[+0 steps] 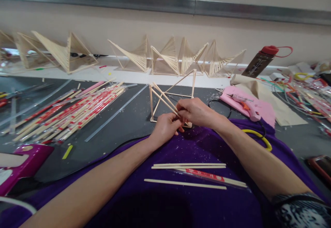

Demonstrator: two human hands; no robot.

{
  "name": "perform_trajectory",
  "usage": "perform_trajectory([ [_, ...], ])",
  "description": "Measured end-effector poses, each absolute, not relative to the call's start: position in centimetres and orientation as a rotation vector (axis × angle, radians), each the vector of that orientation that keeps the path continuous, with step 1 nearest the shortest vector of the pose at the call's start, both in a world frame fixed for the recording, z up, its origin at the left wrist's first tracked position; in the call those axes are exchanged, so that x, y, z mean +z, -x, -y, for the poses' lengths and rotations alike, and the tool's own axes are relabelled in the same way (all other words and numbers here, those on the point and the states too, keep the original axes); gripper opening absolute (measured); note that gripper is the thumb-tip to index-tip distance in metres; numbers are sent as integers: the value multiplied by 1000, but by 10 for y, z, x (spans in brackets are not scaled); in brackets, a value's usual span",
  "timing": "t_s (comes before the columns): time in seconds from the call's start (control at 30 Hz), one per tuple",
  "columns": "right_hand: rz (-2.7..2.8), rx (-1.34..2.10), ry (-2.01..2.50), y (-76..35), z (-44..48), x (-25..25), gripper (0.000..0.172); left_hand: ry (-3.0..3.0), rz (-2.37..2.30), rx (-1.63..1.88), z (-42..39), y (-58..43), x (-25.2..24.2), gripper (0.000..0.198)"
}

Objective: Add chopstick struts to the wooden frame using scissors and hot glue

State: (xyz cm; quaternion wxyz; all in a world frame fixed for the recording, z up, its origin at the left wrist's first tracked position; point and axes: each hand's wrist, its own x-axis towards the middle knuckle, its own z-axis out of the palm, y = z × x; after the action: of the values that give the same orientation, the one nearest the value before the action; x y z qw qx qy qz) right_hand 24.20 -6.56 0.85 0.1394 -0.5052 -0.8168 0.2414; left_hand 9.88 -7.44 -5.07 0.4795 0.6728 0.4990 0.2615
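Observation:
An open frame (151, 104) of pale wooden chopsticks stands on the dark table just beyond my hands. Two slanting chopsticks (165, 99) run from its upper left corner down to my fingers. My left hand (165, 128) is closed, its thumb and fingers pinched at the lower end of a slanting chopstick. From the right, my right hand (193, 111) pinches at the same end, close to the frame's near right corner. The fingertips overlap and partly hide that joint. Loose chopsticks (188, 166) and a red-and-clear wrapped pair (207, 175) lie on the purple cloth (165, 204) before me.
Several finished chopstick models (165, 61) line the wall. Wrapped chopsticks (77, 109) are heaped at left, beside a clear glue stick (116, 113) and a magenta dispenser (33, 162). Right are a glue gun (245, 105) on pink paper (229, 93), its cord, and a bottle (260, 62).

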Motion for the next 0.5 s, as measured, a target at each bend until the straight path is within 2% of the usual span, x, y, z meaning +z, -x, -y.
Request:
perform_trajectory([
  [0.3, 2287, 821, 1381, -245, 66, 3, 24, -1563, -1216, 643, 79, -98, -47, 16],
  [0.5, 2304, 738, 1358, -245, 67, 2, 24, -1542, -1164, 642, 78, -95, -48, 16],
])
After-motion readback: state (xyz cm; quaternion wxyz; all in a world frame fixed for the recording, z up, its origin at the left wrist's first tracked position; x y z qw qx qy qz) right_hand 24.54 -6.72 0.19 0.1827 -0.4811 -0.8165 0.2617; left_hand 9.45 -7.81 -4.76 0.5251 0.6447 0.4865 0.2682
